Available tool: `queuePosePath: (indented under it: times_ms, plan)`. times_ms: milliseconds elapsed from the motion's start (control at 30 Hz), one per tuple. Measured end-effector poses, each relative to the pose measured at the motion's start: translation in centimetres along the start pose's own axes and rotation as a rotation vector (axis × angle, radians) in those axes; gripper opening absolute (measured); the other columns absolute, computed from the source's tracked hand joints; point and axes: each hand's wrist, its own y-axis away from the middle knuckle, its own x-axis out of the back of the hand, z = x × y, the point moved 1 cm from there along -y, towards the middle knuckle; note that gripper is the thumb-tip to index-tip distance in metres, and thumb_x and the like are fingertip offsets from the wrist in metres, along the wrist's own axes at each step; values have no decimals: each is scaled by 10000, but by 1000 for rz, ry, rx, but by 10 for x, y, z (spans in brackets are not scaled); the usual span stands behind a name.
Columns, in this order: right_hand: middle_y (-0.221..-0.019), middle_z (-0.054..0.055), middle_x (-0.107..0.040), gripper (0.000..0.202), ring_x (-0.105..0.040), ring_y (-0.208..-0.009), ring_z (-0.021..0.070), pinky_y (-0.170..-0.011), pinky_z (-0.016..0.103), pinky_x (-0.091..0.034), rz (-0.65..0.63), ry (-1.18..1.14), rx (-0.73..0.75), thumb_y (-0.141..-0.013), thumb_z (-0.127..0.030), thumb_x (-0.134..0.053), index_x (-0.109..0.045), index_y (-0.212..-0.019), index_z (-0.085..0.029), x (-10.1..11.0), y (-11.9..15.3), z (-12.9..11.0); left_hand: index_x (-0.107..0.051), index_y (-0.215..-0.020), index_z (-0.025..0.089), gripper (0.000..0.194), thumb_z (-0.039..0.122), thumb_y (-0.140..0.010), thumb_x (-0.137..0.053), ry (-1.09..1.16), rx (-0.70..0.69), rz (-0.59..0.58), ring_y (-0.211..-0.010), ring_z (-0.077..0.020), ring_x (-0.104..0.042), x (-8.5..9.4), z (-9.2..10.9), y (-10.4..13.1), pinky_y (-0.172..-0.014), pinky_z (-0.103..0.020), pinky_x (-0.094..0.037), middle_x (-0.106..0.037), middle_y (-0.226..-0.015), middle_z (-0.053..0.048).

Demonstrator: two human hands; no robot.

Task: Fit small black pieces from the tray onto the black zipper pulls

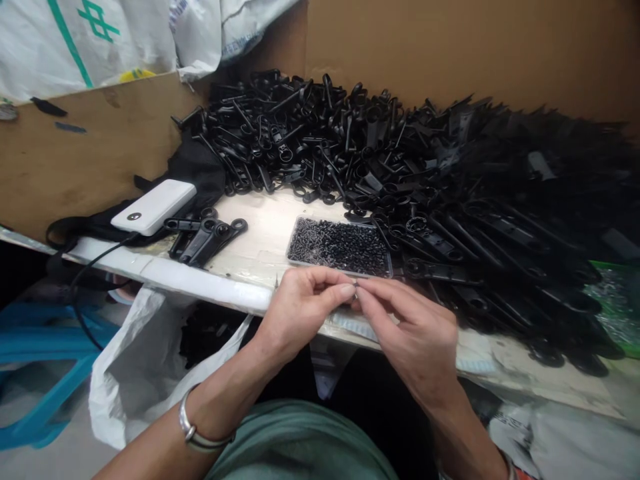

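Note:
My left hand (305, 300) and my right hand (413, 327) meet at the fingertips just over the table's front edge. Thumb and index finger of each are pinched together around something tiny and dark, too small to name. Right behind my fingers lies a shallow clear tray (289, 251) filled with small black pieces (340, 245). Black plastic arm-shaped parts with ringed ends (440, 270) lie close to my right hand. A few similar black parts (207, 237) sit in a small group to the left.
A large heap of black plastic parts (320, 140) fills the back and right of the table. A white power bank (155, 207) with a cable is at left. A green tray (607, 293) of small clear pieces stands far right. An open white bag (125, 360) hangs below the edge, near a blue stool (45, 347).

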Motion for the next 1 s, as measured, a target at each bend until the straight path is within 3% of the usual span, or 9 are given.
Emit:
queuePosePath:
  times_ms: [200, 367, 767, 867, 1000]
  plan:
    - [-903, 52, -733, 162, -687, -845, 165, -812, 294, -556, -69, 86, 184, -850, -71, -585, -657, -941, -184, 1, -4, 3, -721, -759, 129, 31, 143, -734, -712, 25, 37, 26, -646, -86, -617, 1, 3, -1, -662, -193, -503, -705, -695, 0]
    - [-875, 45, -724, 148, -682, -793, 145, -737, 250, -554, -100, 121, 263, -852, -83, -573, -643, -935, -183, 2, -14, 6, -721, -748, 130, 26, 136, -725, -712, -27, 18, 31, -576, -79, -586, 5, 10, -5, -594, -193, -487, -682, -632, 13]
    - [-745, -13, -705, 99, -649, -611, 95, -570, 196, -534, -98, -11, 120, -820, -115, -632, -669, -874, -189, -1, -12, 17, -735, -920, 144, 140, 199, -810, -667, -249, -86, -134, -838, -139, -674, 17, 7, -3, -774, -220, -520, -750, -889, -25]
    - [-726, -19, -701, 87, -643, -588, 88, -534, 186, -521, -119, -31, 59, -822, -128, -636, -678, -876, -182, 1, -11, 18, -721, -987, 176, 166, 185, -856, -620, -435, -208, -177, -899, -143, -669, 20, 11, 1, -819, -237, -511, -740, -978, -21]
    - [-740, -4, -706, 69, -640, -602, 91, -552, 194, -510, -141, 8, 77, -814, -125, -647, -677, -856, -171, 6, -6, 22, -672, -1045, 196, 199, 182, -850, -636, -929, -464, -152, -1012, -200, -616, 27, 12, 11, -897, -330, -468, -696, -1084, -46]
